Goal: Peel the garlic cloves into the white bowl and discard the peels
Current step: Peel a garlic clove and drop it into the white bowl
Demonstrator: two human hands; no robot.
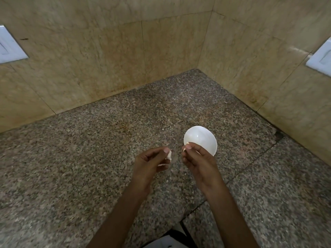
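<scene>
A white bowl (pixel 199 138) sits on the speckled granite counter (pixel 107 149), right of centre; its inside looks bare. My right hand (pixel 198 161) hovers at the bowl's near-left rim and pinches a small pale garlic clove (pixel 185 148) between thumb and fingertips. My left hand (pixel 152 161) is just to the left, fingers curled round white garlic with papery peel (pixel 169 155) that pokes out by the thumb. The two hands are a little apart, both above the counter.
Beige marble walls close the counter in at the back and on the right, meeting in a corner (pixel 198 68). White switch plates sit on the left wall (pixel 9 45) and right wall (pixel 320 59). The counter's front edge has a notch (pixel 179 228) near my body.
</scene>
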